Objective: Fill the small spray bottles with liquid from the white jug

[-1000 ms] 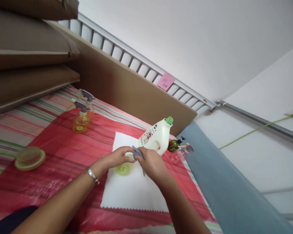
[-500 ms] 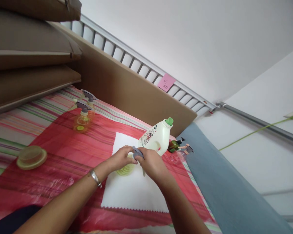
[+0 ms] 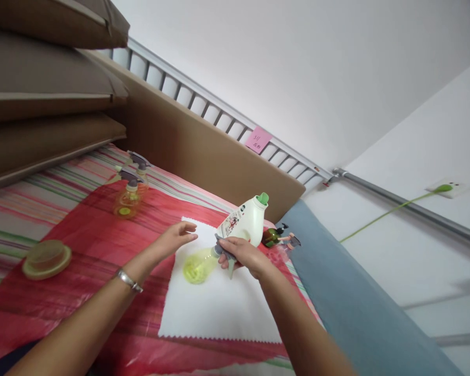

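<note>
My right hand [image 3: 241, 253] is closed around the grey trigger head of a yellow-green spray bottle [image 3: 196, 268]. The clear bottle tilts over a white scalloped-edge cloth [image 3: 219, 310], its base toward the left; I cannot tell if it touches the cloth. Free of the bottle, my left hand [image 3: 177, 237] is open above the cloth's left edge, fingers apart. Just beyond my right hand stands a white detergent jug [image 3: 254, 222] with a green spout and a printed label; the hand hides part of its lower side.
Two spray bottles with amber-tinted bodies [image 3: 128, 201] stand at the back left. A round yellowish lidded container [image 3: 47, 259] lies on the red sheet [image 3: 97, 261]. A green pump bottle [image 3: 272, 236] is right of the jug. Stacked brown cushions [image 3: 50, 78] rise at the left.
My left hand has let go of the spray bottle's neck and moved left, opening. My right hand still holds the trigger head, and more of the bottle now shows. The view has shifted slightly.
</note>
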Available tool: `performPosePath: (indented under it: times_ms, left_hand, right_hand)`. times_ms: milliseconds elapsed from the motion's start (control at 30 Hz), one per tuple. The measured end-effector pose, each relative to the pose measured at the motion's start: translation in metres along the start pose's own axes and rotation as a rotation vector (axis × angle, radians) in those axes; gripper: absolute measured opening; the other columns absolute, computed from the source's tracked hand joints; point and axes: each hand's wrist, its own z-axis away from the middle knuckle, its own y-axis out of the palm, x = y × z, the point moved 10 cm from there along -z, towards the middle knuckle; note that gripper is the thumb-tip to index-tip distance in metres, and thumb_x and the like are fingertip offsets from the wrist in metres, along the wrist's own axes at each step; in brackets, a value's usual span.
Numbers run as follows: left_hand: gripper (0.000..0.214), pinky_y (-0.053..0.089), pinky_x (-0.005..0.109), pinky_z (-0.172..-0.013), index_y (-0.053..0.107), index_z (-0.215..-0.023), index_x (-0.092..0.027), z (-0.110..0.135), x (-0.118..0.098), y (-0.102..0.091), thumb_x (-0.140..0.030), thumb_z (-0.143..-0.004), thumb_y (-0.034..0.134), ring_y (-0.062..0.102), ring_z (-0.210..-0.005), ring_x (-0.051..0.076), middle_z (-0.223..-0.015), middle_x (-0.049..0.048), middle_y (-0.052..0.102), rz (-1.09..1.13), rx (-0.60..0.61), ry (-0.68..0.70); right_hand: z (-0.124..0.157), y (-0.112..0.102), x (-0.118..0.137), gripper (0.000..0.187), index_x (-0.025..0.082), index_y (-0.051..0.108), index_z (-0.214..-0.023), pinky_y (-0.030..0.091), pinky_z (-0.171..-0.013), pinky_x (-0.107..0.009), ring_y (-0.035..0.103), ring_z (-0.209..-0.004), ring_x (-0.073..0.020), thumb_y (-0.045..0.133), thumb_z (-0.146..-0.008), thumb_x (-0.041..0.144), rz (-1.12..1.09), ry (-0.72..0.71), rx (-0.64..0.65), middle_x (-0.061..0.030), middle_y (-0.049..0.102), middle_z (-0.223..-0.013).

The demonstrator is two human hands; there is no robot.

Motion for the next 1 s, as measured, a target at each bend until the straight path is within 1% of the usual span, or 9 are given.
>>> performPosePath:
  times_ms: [67,167,233,333,433,567,767,867,1000]
  left_hand:
    - [0.046,0.043,0.038,-0.089,0.059,-0.098,-0.013,0.003,0.005,0.0,-0.045,-0.065,0.065,0.058,-0.099,0.023,-0.106,0.0103,0.063,0.009,-0.011,-0.013]
    - [0.046,0.045,0.038,-0.085,0.061,-0.096,-0.014,0.007,0.019,0.007,-0.045,-0.062,0.067,0.059,-0.095,0.023,-0.1,0.0095,0.065,0.001,-0.016,-0.03]
    - [0.044,0.045,0.038,-0.085,0.062,-0.094,-0.014,0.009,0.029,0.012,-0.043,-0.061,0.068,0.059,-0.092,0.022,-0.098,0.0089,0.066,-0.023,-0.018,-0.039]
    - [0.041,0.045,0.038,-0.085,0.063,-0.093,-0.016,0.011,0.039,0.014,-0.04,-0.06,0.069,0.059,-0.092,0.022,-0.098,0.0081,0.066,-0.061,-0.014,-0.041]
    - [0.041,0.045,0.037,-0.087,0.063,-0.095,-0.017,0.012,0.038,0.011,-0.041,-0.063,0.067,0.059,-0.096,0.024,-0.103,0.0096,0.065,-0.089,-0.001,-0.035]
    - [0.043,0.044,0.037,-0.089,0.062,-0.097,-0.016,0.012,0.037,0.006,-0.047,-0.066,0.064,0.059,-0.101,0.027,-0.106,0.0106,0.065,-0.136,0.003,-0.047]
    - [0.043,0.047,0.041,-0.089,0.062,-0.097,-0.022,0.006,0.059,0.01,-0.051,-0.065,0.063,0.059,-0.103,0.029,-0.107,0.0064,0.067,-0.18,0.03,-0.083]
    - [0.046,0.048,0.038,-0.087,0.061,-0.098,-0.022,0.003,0.073,0.011,-0.053,-0.064,0.063,0.059,-0.104,0.029,-0.109,0.0072,0.066,-0.209,0.06,-0.099]
    - [0.051,0.048,0.036,-0.088,0.06,-0.102,-0.02,0.002,0.081,0.009,-0.054,-0.065,0.061,0.057,-0.106,0.028,-0.112,0.008,0.065,-0.255,0.072,-0.116]
  right_hand:
    - [0.0,0.001,-0.001,0.03,0.017,0.053,-0.088,0.034,-0.046,-0.017,0.062,-0.062,-0.0121,0.047,-0.083,0.047,-0.064,0.033,0.053,-0.0017,0.066,-0.07]
    - [0.001,0.003,-0.002,0.026,0.018,0.055,-0.09,0.033,-0.044,-0.016,0.063,-0.064,-0.0128,0.053,-0.08,0.042,-0.156,0.064,0.125,-0.001,0.066,-0.069]
    - [0.002,0.0,-0.007,0.026,0.018,0.056,-0.093,0.035,-0.045,-0.017,0.063,-0.064,-0.0133,0.055,-0.079,0.041,-0.224,0.08,0.149,-0.001,0.066,-0.069]
    - [0.006,-0.009,-0.023,0.027,0.017,0.055,-0.097,0.042,-0.05,-0.021,0.063,-0.061,-0.0136,0.053,-0.081,0.04,-0.344,0.115,0.146,-0.0011,0.065,-0.067]
    - [0.019,-0.024,-0.05,0.027,0.017,0.056,-0.099,0.046,-0.055,-0.024,0.063,-0.059,-0.0131,0.051,-0.083,0.038,-0.477,0.165,0.107,-0.0008,0.065,-0.066]
    - [0.049,-0.057,-0.096,0.028,0.016,0.058,-0.095,0.048,-0.057,-0.025,0.062,-0.055,-0.0125,0.049,-0.085,0.04,-0.651,0.241,-0.006,-0.0004,0.063,-0.061]
    - [0.091,-0.13,-0.174,0.028,0.011,0.059,-0.079,0.048,-0.055,-0.022,0.061,-0.053,-0.0113,0.053,-0.084,0.038,-0.865,0.348,-0.282,-0.0029,0.063,-0.062]
    - [0.098,-0.163,-0.212,0.025,0.011,0.057,-0.079,0.048,-0.053,-0.024,0.06,-0.054,-0.0118,0.051,-0.086,0.035,-0.956,0.386,-0.422,-0.0032,0.063,-0.065]
    - [0.089,-0.198,-0.248,0.024,0.013,0.056,-0.098,0.051,-0.062,-0.029,0.06,-0.07,-0.0127,0.05,-0.088,0.034,-1.099,0.346,-0.592,-0.0035,0.062,-0.089]
